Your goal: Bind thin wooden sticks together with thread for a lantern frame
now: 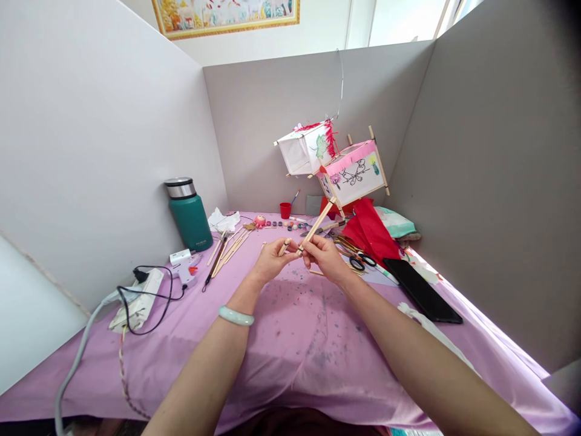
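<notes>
Above the purple cloth, my left hand [273, 259] is closed on a thin wooden stick whose end shows between thumb and fingers. Close beside it, my right hand [323, 255] pinches the lower end of a pair of wooden sticks [319, 223], which slant up and to the right. Both hands nearly touch at the fingertips, where a dark tie or band shows on the sticks. Behind the sticks stand two paper lanterns with wooden frames, one with pink trim [356, 175] and one with red fringe [306, 150].
A green bottle [190, 215], loose sticks [232, 251] and a power strip [138, 303] lie to the left. Scissors [363, 260], red cloth [372, 233] and a black tablet [422, 290] are at the right. Grey panels [290, 109] enclose the table [290, 339].
</notes>
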Motion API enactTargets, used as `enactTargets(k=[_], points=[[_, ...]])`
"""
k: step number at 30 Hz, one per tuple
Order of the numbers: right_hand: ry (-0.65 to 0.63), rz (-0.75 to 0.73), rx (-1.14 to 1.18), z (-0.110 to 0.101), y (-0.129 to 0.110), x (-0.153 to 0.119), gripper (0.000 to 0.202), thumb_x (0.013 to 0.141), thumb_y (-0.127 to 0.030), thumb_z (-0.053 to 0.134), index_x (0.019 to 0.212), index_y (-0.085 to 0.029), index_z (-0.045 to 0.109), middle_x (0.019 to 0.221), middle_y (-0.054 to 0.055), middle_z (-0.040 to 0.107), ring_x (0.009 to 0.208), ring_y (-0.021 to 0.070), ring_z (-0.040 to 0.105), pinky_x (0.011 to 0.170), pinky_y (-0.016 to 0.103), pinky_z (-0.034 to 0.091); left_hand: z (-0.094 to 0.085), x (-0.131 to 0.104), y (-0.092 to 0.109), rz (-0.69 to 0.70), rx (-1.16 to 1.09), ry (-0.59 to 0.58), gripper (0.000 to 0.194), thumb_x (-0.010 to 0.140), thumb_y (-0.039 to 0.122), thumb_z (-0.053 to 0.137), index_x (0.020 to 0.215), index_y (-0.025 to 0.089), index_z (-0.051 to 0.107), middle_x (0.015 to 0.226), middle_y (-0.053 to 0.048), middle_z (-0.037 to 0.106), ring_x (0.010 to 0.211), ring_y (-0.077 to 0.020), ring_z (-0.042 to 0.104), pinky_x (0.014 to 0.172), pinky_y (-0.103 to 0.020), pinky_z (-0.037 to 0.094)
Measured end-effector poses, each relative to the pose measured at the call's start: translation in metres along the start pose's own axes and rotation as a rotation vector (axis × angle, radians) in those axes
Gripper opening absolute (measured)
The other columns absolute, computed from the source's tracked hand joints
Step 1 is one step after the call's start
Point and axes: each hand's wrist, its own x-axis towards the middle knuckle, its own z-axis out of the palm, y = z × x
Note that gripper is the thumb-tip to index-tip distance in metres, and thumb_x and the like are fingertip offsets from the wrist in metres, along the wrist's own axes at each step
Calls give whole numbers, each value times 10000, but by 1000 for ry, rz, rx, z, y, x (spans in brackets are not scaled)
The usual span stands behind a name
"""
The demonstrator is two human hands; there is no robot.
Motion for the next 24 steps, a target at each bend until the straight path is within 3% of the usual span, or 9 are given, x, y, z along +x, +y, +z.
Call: enactTargets(k=[7,12,17,24], points=[[50,-77,-81,3,3,3,341,742,-488,661,833,-194,514,556,-66,551,388,76,471,381,213,373,4,0,-2,-58,-58,-27,256,712,356,688,864,158,633,779,-21,676,719,-139,611,664,-255,464],[76,-121,-151,5,-4,2,344,723,-497,678,774,-199,516,546,-53,558,391,66,434,380,208,323,5,-3,7,-115,-94,-102,301,770,410,617,914,145,631,759,-33,668,406,-47,424,405,-213,282],[82,-138,-198,9,-7,1,356,703,-476,704,687,-214,463,494,-63,505,408,76,410,399,217,281,7,-6,13,-181,-236,-164,230,753,374,616,782,150,574,605,10,585,366,-33,356,387,-214,199],[54,-115,-233,12,-6,0,347,718,-508,684,752,-208,514,538,-65,501,417,73,404,413,224,279,6,-5,17,-252,-348,-171,143,679,256,582,768,167,515,626,21,587,333,-18,306,366,-209,126]])
